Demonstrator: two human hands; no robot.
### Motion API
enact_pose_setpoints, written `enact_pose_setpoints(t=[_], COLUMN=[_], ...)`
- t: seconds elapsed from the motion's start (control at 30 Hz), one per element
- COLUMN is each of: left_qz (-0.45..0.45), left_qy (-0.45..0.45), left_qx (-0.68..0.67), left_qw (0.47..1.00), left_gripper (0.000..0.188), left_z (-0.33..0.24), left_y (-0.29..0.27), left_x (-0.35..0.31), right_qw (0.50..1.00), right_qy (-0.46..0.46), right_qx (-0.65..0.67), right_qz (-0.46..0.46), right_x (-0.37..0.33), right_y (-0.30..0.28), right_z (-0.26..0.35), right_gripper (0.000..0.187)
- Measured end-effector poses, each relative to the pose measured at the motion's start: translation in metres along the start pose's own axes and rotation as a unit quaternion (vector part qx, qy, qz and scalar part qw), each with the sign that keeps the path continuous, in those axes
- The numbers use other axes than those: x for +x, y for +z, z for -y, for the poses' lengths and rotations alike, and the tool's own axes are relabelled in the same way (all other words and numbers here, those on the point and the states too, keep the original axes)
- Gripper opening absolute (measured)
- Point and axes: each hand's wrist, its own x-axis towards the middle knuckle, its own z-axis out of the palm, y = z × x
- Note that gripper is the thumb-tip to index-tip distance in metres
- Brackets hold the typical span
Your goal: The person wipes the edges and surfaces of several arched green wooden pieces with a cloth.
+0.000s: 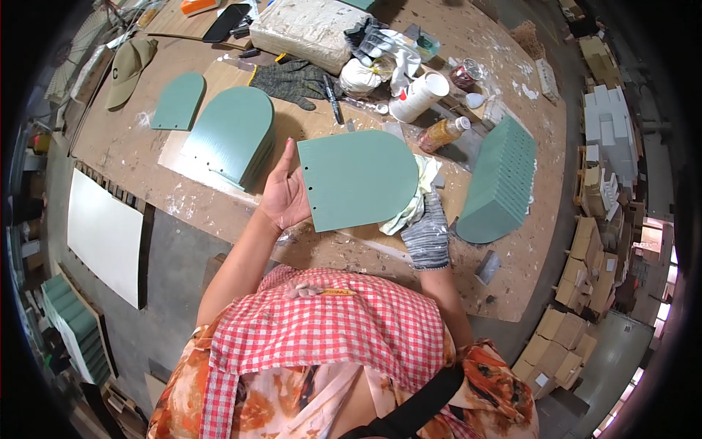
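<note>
A green panel (pixel 358 179) with one rounded end and small holes along its straight edge is held over the table in front of me. My bare left hand (pixel 287 196) grips its straight left edge, thumb up, with the other fingers mostly hidden behind it. At the rounded right end, my right hand (pixel 427 233), in a grey knitted glove, holds a pale cloth (pixel 411 206) against the edge. Left of the panel lies a stack of similar green panels (pixel 232 132), with another green panel (pixel 178 101) farther left. A leaning row of green panels (pixel 493 186) stands at the right.
Behind the panel are a dark work glove (pixel 289 82), a marker (pixel 333 99), a white bottle (pixel 420 96), an amber bottle (pixel 444 134) and a wrapped white block (pixel 301 31). A small scraper-like plate (pixel 488 268) lies near the table's right front edge. A cap (pixel 130 72) rests far left.
</note>
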Motion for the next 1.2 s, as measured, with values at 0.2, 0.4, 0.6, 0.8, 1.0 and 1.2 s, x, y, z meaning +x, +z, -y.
enact_pose_setpoints(t=[0.2,0.4,0.6,0.8,1.0,1.2], left_qz=[0.032,-0.035,-0.098,-0.074,-0.121,-0.132], left_qy=[-0.012,-0.017,0.104,0.122,0.282,0.184], left_qx=[-0.050,0.102,0.518,0.590,0.721,0.554], left_qw=[0.998,0.994,0.843,0.795,0.621,0.801], left_gripper=[0.068,0.058,0.037,0.042,0.024,0.040], left_z=[0.001,0.005,0.028,0.037,0.042,0.049], left_y=[-0.008,0.001,0.008,-0.001,-0.042,-0.013], left_x=[0.001,-0.006,-0.014,-0.008,-0.018,-0.028], right_qw=[0.812,0.992,0.969,0.904,0.529,0.921], right_qy=[-0.222,-0.068,-0.181,-0.276,-0.477,-0.248], right_qx=[-0.533,-0.103,-0.164,-0.312,-0.670,-0.286], right_qz=[0.083,0.015,0.039,0.094,0.209,0.091], right_x=[0.010,0.009,0.030,-0.001,-0.011,0.008], right_y=[-0.031,-0.009,-0.023,0.043,0.099,0.065], right_z=[-0.012,-0.006,0.019,0.022,-0.040,-0.025], right_gripper=[0.030,0.028,0.031,0.043,0.035,0.034])
